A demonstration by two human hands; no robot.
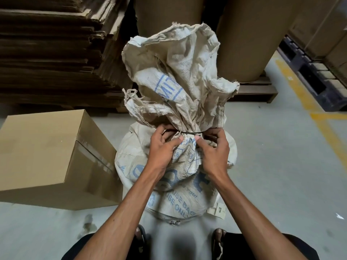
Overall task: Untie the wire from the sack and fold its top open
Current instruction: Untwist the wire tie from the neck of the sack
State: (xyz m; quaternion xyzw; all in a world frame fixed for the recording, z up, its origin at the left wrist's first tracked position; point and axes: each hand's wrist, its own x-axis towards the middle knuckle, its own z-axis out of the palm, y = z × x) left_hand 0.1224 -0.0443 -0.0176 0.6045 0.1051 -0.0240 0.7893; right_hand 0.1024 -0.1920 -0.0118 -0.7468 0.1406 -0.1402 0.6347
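Observation:
A worn white woven sack with blue print stands upright on the floor in front of me. Its crumpled top flares up above a tight neck. A thin dark wire is wrapped around that neck. My left hand grips the neck from the left, fingers curled around the fabric at the wire. My right hand holds the neck from the right, thumb and fingers pinching at the wire's right end.
A closed cardboard box lies on the floor to the left, touching the sack. Stacked flat cardboard rises behind it. Large brown paper rolls stand behind the sack on a pallet. Yellow floor lines run at right.

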